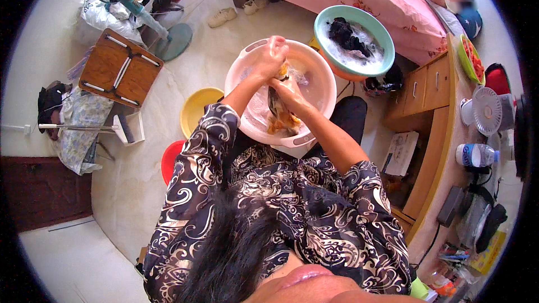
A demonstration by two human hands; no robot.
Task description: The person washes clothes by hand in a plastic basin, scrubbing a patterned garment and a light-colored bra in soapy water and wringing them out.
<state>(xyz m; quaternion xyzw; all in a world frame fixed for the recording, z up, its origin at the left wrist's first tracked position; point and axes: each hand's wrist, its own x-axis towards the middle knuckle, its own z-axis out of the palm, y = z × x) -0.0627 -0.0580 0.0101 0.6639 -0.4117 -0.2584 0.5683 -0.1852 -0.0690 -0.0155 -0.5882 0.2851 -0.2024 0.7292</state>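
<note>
Over a pale pink basin [328, 73] holding cloudy water, my two hands grip one wet, twisted cloth [276, 113] in yellow and dark colours. My left hand [273, 56] is the farther one, closed in a fist around its upper end. Just below, my right hand [287, 94] is wrapped round the middle of it. The cloth's lower part hangs down to the near side of the basin. Small patches of suds float in the water. Both forearms are wet and bare below patterned sleeves.
Beyond the basin to the right, a teal basin [321, 32] holds dark laundry in suds. A yellow basin [193, 113] and a red basin [170, 163] sit at my left. Farther left are a folded wooden table [101, 67], a fan [174, 42] and a dustpan [135, 129]; a wooden cabinet [415, 92] stands right.
</note>
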